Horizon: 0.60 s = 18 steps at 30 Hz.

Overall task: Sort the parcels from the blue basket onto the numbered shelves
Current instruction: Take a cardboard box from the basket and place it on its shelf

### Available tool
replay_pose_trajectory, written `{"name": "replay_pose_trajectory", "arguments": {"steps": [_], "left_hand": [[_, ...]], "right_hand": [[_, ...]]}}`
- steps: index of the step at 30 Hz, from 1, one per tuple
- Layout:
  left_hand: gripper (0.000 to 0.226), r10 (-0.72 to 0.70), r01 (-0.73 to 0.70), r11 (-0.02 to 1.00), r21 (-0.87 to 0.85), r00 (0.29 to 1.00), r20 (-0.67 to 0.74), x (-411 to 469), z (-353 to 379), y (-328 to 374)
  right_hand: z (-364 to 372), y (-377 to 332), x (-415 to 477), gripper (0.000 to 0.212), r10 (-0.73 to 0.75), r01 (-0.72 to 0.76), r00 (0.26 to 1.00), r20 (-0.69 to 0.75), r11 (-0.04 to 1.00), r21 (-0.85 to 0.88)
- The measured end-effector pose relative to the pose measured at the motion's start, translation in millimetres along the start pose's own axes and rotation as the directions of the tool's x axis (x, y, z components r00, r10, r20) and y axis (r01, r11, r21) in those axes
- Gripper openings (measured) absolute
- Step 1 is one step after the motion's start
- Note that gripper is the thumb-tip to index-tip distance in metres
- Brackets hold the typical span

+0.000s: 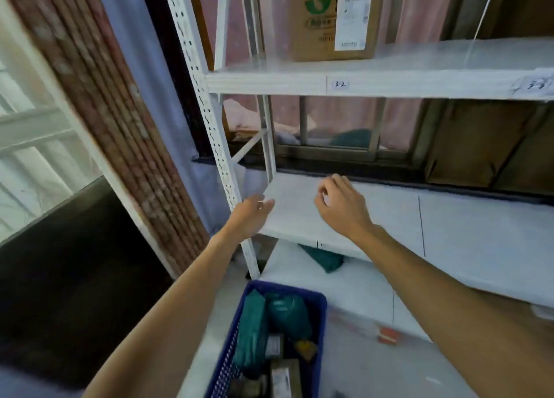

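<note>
Plainly the white shelving unit [209,104] is filling most of the view. Its shelf labelled 32 [269,83] is carrying a cardboard box [317,23], the middle shelf [389,218] is showing bare board under the hands, and the lower shelf [344,283] is holding one green parcel [325,259] tucked under the middle shelf's front edge. The blue basket [281,286] is sitting below and nearer the person than both hands, its long axis running away from the body toward the shelves. The green bagged parcels [254,322] are lying lengthwise along it, with small boxes [284,376] at the near end. The left hand [251,218] is hovering at the middle shelf's front left corner, just beside the perforated upright, fingers fairly straight and gripping nothing. The right hand [341,209] is hanging over the same shelf with fingers curled inward; blur is hiding whether it is pinching anything. The left hand is looking the nearer to the basket, being almost directly above its left side. Reaching down is probably calling for both wrists to draw back past the shelf's front lip first; room is opening to the right, while the upright is crowding the left.
</note>
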<state>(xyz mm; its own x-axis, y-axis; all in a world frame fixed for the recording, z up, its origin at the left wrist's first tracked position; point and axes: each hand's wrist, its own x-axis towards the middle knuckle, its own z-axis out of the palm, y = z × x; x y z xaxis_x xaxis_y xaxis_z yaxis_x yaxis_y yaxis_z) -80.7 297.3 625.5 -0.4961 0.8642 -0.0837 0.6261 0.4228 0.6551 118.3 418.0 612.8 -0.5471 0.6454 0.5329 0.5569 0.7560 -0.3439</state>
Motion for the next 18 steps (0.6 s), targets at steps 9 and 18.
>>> {"name": "replay_pose_trajectory", "arguments": {"steps": [9, 18], "left_hand": [[0.044, -0.246, 0.247, 0.969, 0.018, 0.954, 0.17, -73.6, 113.1, -135.1], [0.046, -0.555, 0.586, 0.809, -0.047, 0.788, 0.268, -111.5, 216.4, -274.0]], "right_hand": [[124.2, 14.2, -151.4, 0.019, 0.103, -0.089, 0.88, 0.464, 0.995, -0.053], [247.8, 30.1, -240.5, 0.018, 0.084, -0.046, 0.617, 0.783, 0.996, -0.07]]}}
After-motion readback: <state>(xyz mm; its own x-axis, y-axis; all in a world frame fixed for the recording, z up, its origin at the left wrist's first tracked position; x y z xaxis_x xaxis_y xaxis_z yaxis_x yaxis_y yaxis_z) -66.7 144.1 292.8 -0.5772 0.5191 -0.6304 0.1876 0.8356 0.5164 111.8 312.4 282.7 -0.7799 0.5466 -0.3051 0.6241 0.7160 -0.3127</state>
